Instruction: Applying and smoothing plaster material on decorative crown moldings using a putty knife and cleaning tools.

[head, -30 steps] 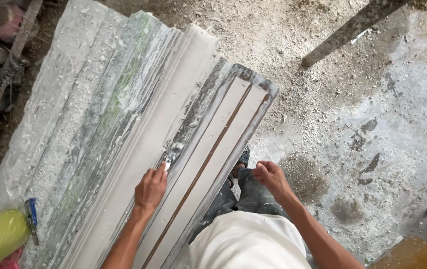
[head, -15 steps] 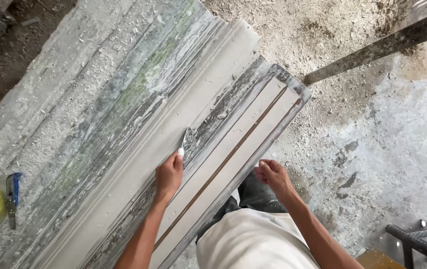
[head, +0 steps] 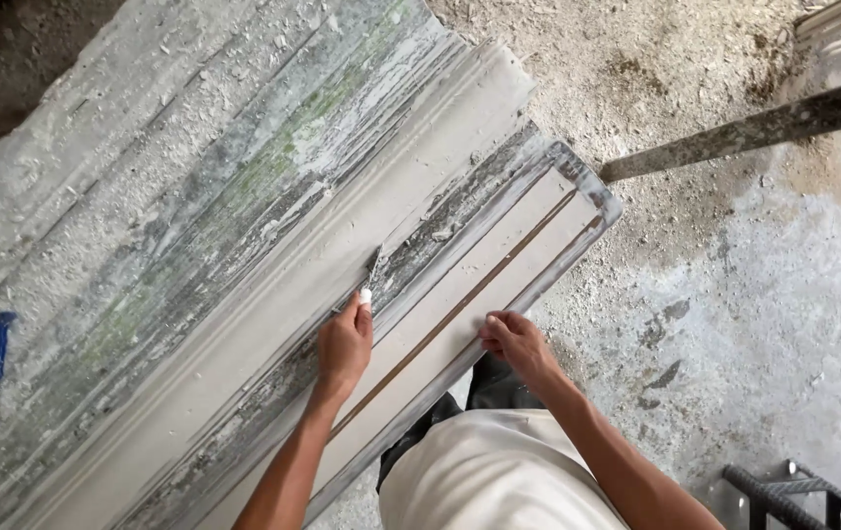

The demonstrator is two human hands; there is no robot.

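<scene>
Left hand (head: 344,345) closed on small scraper (head: 371,270) against plaster moulding (head: 362,236); right hand (head: 511,339) curled, gripping mould edge (head: 460,358). Moulding judged long, stiff, brittle: support underneath

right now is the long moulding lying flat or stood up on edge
Lying flat: the plaster moulding rests lengthwise on the workbench, its profiled face up, left hand on it.

Moulding (head: 273,294) top open; metal rail (head: 538,285) rims right; pole (head: 744,128) beyond.

Left hand (head: 344,345) at frame centre pressing a small metal scraper (head: 371,271) against long grey plaster moulding (head: 273,324); right hand (head: 514,339) gripping its lower edge.
</scene>
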